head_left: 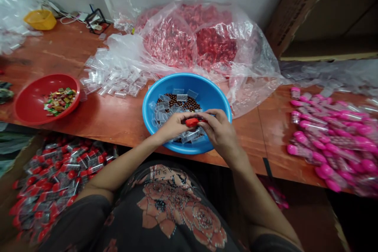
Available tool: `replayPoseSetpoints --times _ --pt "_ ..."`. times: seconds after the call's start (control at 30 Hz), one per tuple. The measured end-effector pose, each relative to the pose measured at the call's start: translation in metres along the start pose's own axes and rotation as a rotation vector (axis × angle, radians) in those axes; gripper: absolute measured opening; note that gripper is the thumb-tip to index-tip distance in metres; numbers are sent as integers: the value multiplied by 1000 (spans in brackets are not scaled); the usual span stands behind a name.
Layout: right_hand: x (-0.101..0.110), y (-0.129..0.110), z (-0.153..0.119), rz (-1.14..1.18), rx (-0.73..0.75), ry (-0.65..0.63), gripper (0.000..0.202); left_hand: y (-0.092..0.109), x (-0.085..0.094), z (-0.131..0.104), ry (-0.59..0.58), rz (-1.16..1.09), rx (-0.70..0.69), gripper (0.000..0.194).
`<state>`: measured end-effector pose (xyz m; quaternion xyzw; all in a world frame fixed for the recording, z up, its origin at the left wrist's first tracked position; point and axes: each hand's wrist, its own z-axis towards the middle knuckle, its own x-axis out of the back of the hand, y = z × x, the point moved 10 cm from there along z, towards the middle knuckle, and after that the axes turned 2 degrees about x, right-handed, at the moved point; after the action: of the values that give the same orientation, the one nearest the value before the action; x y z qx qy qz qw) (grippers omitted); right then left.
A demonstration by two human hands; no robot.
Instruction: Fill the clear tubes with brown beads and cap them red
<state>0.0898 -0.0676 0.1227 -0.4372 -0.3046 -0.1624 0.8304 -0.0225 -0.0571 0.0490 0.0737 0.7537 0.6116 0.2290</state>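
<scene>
Above a blue basin, my left hand and my right hand meet with fingers closed around a small red plastic piece. Its far side is hidden by my fingertips, so I cannot tell what it joins to. In the basin lie small round brown balls and several clear plastic tubes. Some of these tubes lie right below my hands. Behind the basin rests a large clear bag of red plastic pieces.
Loose clear tubes lie left of the basin. Farther left stands a red bowl with wrapped sweets. Pink-capped tubes are heaped on the right. Below the table edge sits a pile of red-capped containers. A cardboard box stands back right.
</scene>
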Motion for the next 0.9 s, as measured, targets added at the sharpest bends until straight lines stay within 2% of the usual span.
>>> replayPoseSetpoints --times 0.1,0.2,0.37,0.47,0.6,0.7,0.9 --pt "2 -2 -1 13 23 41 25 -3 -2 -2 22 -67 49 35" --pt "0 6 -2 124 -29 38 29 -2 -5 -5 17 -121 77 34" --pt "-9 49 -9 524 -396 34 30 -6 -5 -8 6 -255 157 32" --pt "-14 58 -11 690 -487 16 29 -10 -5 -9 -11 -349 211 29" --pt "-18 53 -12 773 -503 -35 36 -9 -2 -9 -7 -319 194 32" --pt "-21 50 -13 712 -485 -99 38 -4 1 -9 -10 -206 123 38" --pt "-10 37 -7 365 -226 -124 28 -3 5 -7 -6 30 59 43"
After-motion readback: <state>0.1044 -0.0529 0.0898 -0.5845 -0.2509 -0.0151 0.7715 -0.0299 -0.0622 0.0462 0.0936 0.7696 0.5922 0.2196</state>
